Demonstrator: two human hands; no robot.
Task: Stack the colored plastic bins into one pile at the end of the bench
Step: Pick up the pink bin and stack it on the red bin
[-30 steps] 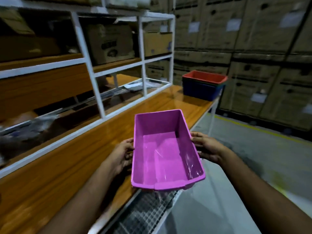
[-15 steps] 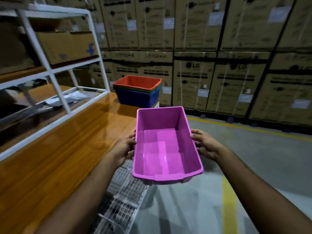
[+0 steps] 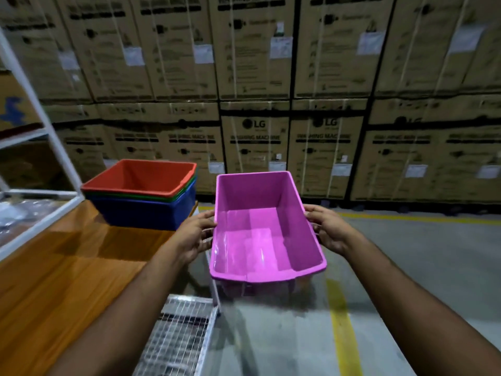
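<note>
The carrying step is in hand. The left hand (image 3: 193, 236) and right hand (image 3: 329, 230) each grip a long side of the pink bin (image 3: 264, 234), held in the air past the bench (image 3: 67, 267) edge, right of the pile (image 3: 142, 195). Its mouth faces up and its long axis runs away from the person. Next, I judge, it must swing left over the red bin (image 3: 141, 176), line up, and lower to nest.

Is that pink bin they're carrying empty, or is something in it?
Empty: the pink bin shows only its bare, shiny floor and inner walls.
</note>
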